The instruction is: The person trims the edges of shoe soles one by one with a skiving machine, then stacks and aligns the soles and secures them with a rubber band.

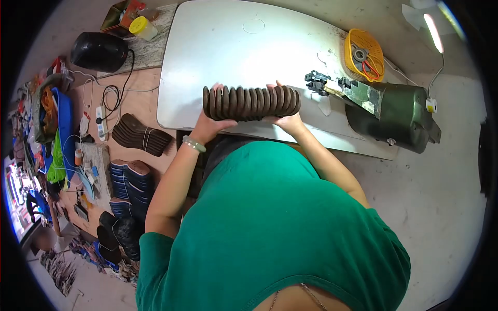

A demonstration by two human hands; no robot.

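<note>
A row of dark brown pieces that look like shoe soles (251, 103) is held on edge, packed side by side, over the near part of the white table (207, 52). My left hand (209, 126) wraps the left end, thumb on the near side and fingertips showing beyond the far edge. At the other end, my right hand (288, 122) grips in the same way. Most of the fingers are hidden behind the stack. Right of my hands stands a dark green machine (389, 111), which looks like a sewing machine.
A yellow basket (381, 49) with scissors sits at the back right. On the left bench lie tied brown bundles (140, 135), dark blue bundles (132, 181), a power strip (101, 123) and a black device (98, 52). Another person (52, 241) is at the far lower left.
</note>
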